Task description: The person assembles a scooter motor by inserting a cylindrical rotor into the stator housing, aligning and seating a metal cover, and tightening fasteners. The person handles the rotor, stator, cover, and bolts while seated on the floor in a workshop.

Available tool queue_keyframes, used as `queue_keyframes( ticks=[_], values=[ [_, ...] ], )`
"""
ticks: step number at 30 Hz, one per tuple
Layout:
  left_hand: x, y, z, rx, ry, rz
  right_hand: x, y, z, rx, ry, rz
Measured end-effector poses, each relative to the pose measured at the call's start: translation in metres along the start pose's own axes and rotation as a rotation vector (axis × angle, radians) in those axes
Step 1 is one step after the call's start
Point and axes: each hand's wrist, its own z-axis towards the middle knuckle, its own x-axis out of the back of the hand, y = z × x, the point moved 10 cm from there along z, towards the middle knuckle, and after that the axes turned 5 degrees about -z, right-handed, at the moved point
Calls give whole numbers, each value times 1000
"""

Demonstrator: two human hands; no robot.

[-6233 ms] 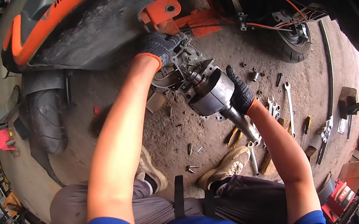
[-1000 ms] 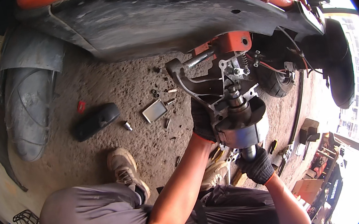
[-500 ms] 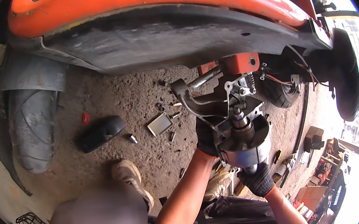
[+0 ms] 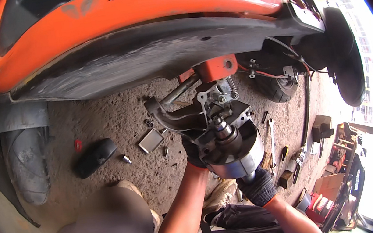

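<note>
LOC: veh. repair wkshp | EVID: orange veh. body [image 4: 153, 10] w/ bare metal mech. assy [image 4: 228, 143] | FLR [image 4: 102, 120]: rough, dirty; wrench [image 4: 272, 140], screwdrvr [image 4: 285, 152], sm. loose pts [image 4: 126, 159] abt

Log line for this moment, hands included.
left hand: at metal assembly's left side | right hand: gripping shaft stub | shallow tray, wrench: on floor

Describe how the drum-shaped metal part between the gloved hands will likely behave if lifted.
The drum-shaped metal part has a thick shaft at its middle, so it is probably heavy and stiff. Its smooth, shiny outside may feel slippery. The narrow metal stub jutting from its near side could make it tip if set down.
</note>
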Motion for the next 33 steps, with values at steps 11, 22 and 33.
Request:
queue_keyframes(
  ticks=[11,22,33],
  values=[
    [11,10,-2,10,-156,-59,-2,-7,-5,-28,-129,123],
    [-5,13,0,-41,-159,130,-5,-4,-1,77,-244,226],
    [64,59,0,-7,18,1331,1,-29,-19,155,-229,235]
  ],
)
